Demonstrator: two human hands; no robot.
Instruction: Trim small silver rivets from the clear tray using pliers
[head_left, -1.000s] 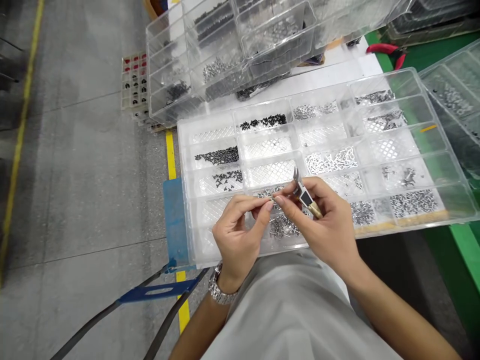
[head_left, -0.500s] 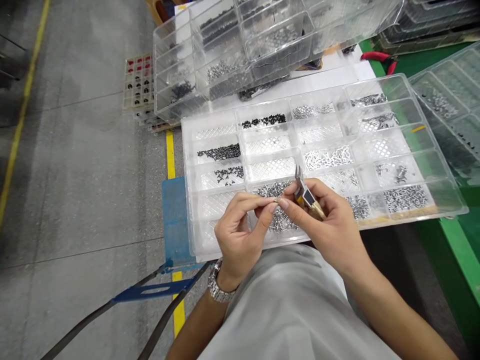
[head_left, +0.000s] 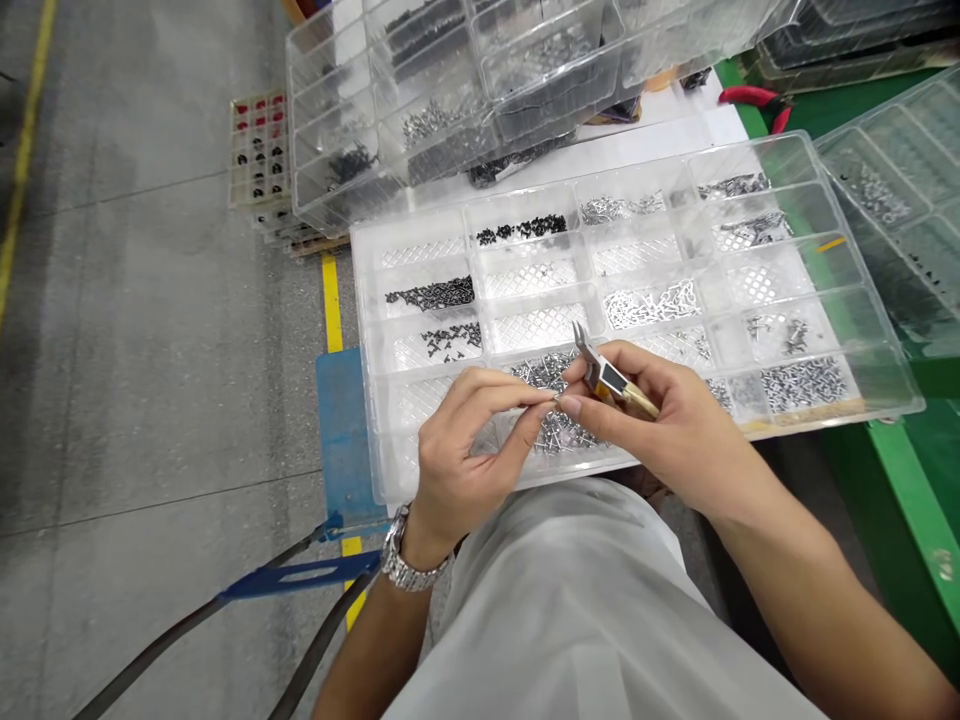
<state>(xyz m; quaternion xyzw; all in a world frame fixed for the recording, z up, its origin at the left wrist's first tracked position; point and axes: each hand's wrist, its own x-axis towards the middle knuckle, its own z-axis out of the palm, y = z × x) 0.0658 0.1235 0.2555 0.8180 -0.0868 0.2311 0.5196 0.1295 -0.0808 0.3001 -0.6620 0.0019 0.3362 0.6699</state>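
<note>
The left hand (head_left: 476,450) pinches what seems a tiny metal piece (head_left: 556,398) between closed fingertips, right against the fingertips of the right hand (head_left: 675,430), which is curled around cutting pliers (head_left: 611,378). The piece is probably light, stiff and easily dropped, best pinched at its ends; the pliers look rigid, best held by the handles. Loose silver fasteners (head_left: 551,371) lie beneath both hands in the compartment tray (head_left: 892,375).

Speckled grey floor (head_left: 172,340) on my left, yellow floor lines (head_left: 332,305), thin dark seams (head_left: 187,497), green workbench (head_left: 900,505) on my right
</note>
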